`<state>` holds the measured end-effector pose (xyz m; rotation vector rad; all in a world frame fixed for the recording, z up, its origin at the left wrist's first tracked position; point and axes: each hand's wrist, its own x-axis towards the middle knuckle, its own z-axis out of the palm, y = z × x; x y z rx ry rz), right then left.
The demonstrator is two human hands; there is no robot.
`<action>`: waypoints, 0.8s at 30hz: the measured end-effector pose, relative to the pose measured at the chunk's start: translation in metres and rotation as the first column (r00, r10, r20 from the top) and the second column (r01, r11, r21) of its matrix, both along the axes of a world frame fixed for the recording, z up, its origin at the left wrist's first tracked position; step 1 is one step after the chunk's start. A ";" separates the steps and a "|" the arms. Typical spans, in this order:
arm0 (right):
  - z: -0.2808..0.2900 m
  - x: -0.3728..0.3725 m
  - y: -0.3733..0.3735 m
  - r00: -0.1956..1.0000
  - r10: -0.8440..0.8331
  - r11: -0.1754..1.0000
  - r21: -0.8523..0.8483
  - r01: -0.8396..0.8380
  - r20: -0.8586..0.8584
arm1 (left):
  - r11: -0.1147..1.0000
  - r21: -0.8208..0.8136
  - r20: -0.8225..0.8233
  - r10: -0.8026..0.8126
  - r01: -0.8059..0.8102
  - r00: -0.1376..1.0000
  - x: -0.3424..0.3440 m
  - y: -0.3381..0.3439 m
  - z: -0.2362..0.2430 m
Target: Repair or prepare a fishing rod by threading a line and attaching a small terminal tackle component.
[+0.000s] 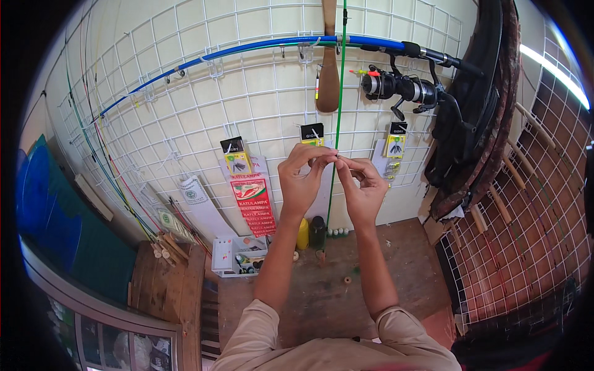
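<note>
My left hand (300, 173) and my right hand (362, 188) meet fingertip to fingertip beside a thin green rod (341, 93), which stands upright in front of the wall grid. Both hands are pinched around a tiny item at the rod that is too small to make out. Behind my hands hang yellow-and-black packets (238, 159) (394, 142) and a red printed strip of packets (252, 204). A long blue fishing rod (247, 47) lies across the grid above, with black reels (399, 86) at its right.
Below is a wooden worktop (396, 272) with a white organiser box (238, 256), a yellow bottle (302, 235), a dark bottle (318, 230) and small spools (348, 279). Black rod bags (464, 105) hang at the right, beside another grid of rods (507, 241). A wooden side bench (161, 284) is at the left.
</note>
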<state>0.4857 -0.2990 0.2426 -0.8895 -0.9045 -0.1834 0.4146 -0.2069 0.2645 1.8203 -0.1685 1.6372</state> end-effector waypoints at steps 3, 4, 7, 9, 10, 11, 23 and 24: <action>-0.002 0.001 -0.001 0.993 -0.073 0.996 -0.047 0.078 0.091 | 1.000 -0.003 -0.007 0.016 -0.016 1.000 -0.001 -0.002 0.002; -0.002 0.000 0.000 0.991 -0.088 0.995 -0.047 0.093 0.097 | 1.000 -0.001 -0.005 0.017 -0.017 1.000 -0.003 -0.003 0.003; -0.002 -0.003 0.000 0.991 -0.097 0.993 -0.052 0.102 0.090 | 0.995 0.058 -0.021 0.080 -0.079 0.997 -0.005 -0.003 0.006; -0.001 -0.005 0.001 0.993 -0.093 0.994 -0.058 0.098 0.077 | 0.985 0.097 -0.037 0.146 -0.142 0.989 -0.005 -0.004 0.006; 0.000 -0.006 0.001 0.994 -0.088 0.995 -0.049 0.091 0.058 | 0.985 0.097 -0.037 0.147 -0.142 0.989 -0.005 -0.004 0.006; 0.001 -0.007 0.002 0.996 -0.084 0.996 -0.039 0.085 0.040 | 0.986 0.085 -0.041 0.145 -0.141 0.989 -0.004 -0.004 0.006; -0.006 -0.009 0.010 1.000 -0.015 0.989 -0.149 0.018 0.019 | 0.997 -0.028 -0.025 0.076 -0.077 0.997 0.003 0.007 0.015; -0.007 -0.010 0.009 1.000 -0.015 0.989 -0.148 0.018 0.021 | 0.997 -0.027 -0.008 0.070 -0.070 0.998 0.003 0.007 0.018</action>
